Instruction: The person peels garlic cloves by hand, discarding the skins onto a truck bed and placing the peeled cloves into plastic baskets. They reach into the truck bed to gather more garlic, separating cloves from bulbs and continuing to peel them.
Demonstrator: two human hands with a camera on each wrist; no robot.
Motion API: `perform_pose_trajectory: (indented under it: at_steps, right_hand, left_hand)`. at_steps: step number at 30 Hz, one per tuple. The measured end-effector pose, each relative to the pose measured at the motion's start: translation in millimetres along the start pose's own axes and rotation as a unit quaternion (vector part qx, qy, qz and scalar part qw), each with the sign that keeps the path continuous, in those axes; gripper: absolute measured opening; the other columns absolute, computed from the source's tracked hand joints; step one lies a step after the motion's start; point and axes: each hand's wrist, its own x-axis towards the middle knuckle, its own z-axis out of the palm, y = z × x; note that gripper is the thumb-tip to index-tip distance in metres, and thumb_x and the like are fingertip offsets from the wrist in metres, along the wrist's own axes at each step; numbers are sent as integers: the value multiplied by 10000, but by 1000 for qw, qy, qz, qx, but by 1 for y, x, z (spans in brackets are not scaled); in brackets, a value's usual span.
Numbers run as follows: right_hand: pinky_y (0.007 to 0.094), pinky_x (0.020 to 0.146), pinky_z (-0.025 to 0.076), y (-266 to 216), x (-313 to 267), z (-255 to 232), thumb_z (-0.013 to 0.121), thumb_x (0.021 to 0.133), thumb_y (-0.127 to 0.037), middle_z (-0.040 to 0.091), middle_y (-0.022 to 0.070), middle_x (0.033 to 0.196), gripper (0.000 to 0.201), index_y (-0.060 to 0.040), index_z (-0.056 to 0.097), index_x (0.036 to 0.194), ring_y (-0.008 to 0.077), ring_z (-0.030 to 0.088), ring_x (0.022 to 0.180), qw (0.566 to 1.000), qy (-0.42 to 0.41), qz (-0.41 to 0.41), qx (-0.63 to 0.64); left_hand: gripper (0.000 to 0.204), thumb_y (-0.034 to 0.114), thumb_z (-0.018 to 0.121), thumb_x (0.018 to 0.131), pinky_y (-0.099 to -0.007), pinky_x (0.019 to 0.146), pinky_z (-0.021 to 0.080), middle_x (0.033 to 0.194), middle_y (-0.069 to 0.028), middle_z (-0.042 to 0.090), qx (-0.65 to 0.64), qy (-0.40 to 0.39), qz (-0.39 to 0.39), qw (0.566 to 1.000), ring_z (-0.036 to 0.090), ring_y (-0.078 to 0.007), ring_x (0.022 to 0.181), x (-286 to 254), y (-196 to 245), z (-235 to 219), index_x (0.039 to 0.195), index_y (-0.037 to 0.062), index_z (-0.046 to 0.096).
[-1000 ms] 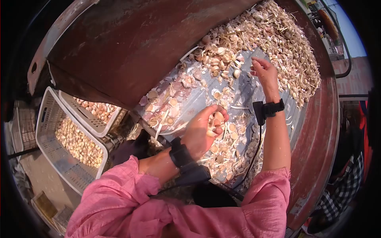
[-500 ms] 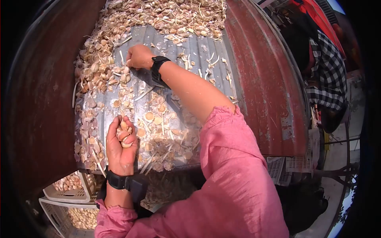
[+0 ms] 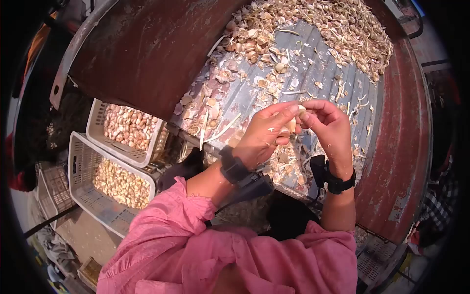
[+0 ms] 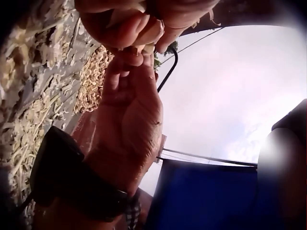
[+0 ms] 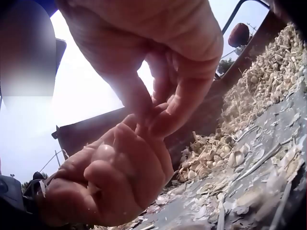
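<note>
In the head view the left hand [image 3: 264, 131] curls round several garlic cloves [image 3: 292, 125] in its palm. Thumb and forefinger of the right hand [image 3: 331, 128] pinch a pale clove [image 3: 301, 109] at the left hand's thumb tip, so both hands meet above the metal sheet [image 3: 313, 63]. From the right wrist view, the right hand's fingertips press against the left hand [image 5: 115, 172], where a clove [image 5: 103, 153] shows among the curled fingers. The left wrist view shows the right hand [image 4: 127, 115] reaching up to the left fingers.
Loose garlic [image 3: 342, 29] is heaped at the back of the sheet, with skins and stalks scattered nearer. Red metal walls [image 3: 396, 147] flank it. Two crates at the left hold reddish cloves [image 3: 128, 128] and peeled pale cloves [image 3: 120, 183].
The right hand has come back from the pile to the left hand, and its fingertips now pinch a clove there. The left hand still holds its cloves. The head view has swung back left.
</note>
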Motion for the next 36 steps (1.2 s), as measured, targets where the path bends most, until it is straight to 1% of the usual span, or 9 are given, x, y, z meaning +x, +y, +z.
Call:
perform_pose_trajectory:
  at_steps: [13,17,21,22,24,25,29,33,36]
  right_hand:
    - [190,623,448,10,0,18,602,743,1,584,50,832,208,33,566,945,80,546,671,995,55,-79,-14]
    - [199,634,448,-13,14,19,584,770,-33,585,52,835,209,29,545,966,85,540,703,979,169,-117,-1]
    - [219,666,451,-66,-29,103,568,771,-21,562,83,895,248,23,531,1012,112,546,755,987,-79,-100,99]
    - [225,673,452,-72,-34,113,567,773,-22,556,89,913,243,20,536,1011,119,547,774,982,-119,-90,118]
    - [237,689,464,-71,-7,91,552,781,-15,548,101,949,195,14,567,973,132,552,803,944,-160,-267,-106]
    - [231,677,470,-56,20,75,553,787,-35,560,76,920,162,1,593,941,119,556,787,964,-58,-238,-103]
    - [207,561,433,27,125,-3,558,751,-39,602,36,796,220,-25,599,967,74,531,648,921,101,-94,-363]
    - [202,544,431,62,156,0,582,753,-72,604,32,795,232,-10,588,977,71,530,638,927,19,-116,-357]
    - [190,541,428,61,143,3,591,773,-110,599,22,759,204,6,589,940,78,545,643,981,-56,-31,-186]
  left_hand:
    - [247,227,451,879,-154,424,282,776,-12,513,-37,13,5,999,457,-37,608,0,-6,-4,1038,40,480]
    - [283,239,466,871,-159,423,294,725,-26,493,-138,22,2,990,453,-40,599,6,-7,-17,1071,39,463]
    - [185,192,499,842,-163,395,297,668,-15,488,-134,16,132,982,402,-45,500,-7,-20,-21,957,48,481]
    - [174,189,502,840,-165,395,293,663,-9,481,-392,-54,98,913,412,-48,511,-4,-31,-32,943,50,483]
    - [156,189,508,838,-170,400,287,653,-4,468,-415,-39,52,908,431,-57,537,1,-20,-33,913,54,485]
    - [150,191,512,837,-172,404,285,649,-5,463,-183,45,46,981,439,-63,551,4,-3,-29,897,56,486]
    - [186,186,529,832,-166,404,258,680,-24,484,-162,100,19,981,407,-57,534,6,-1,-28,945,42,499]
    - [200,192,530,833,-169,412,259,680,-20,482,-158,108,29,981,408,-55,540,11,7,-25,955,38,498]
    - [220,195,536,830,-171,419,260,690,-16,485,-142,125,38,981,424,-60,557,9,9,-26,973,33,495]
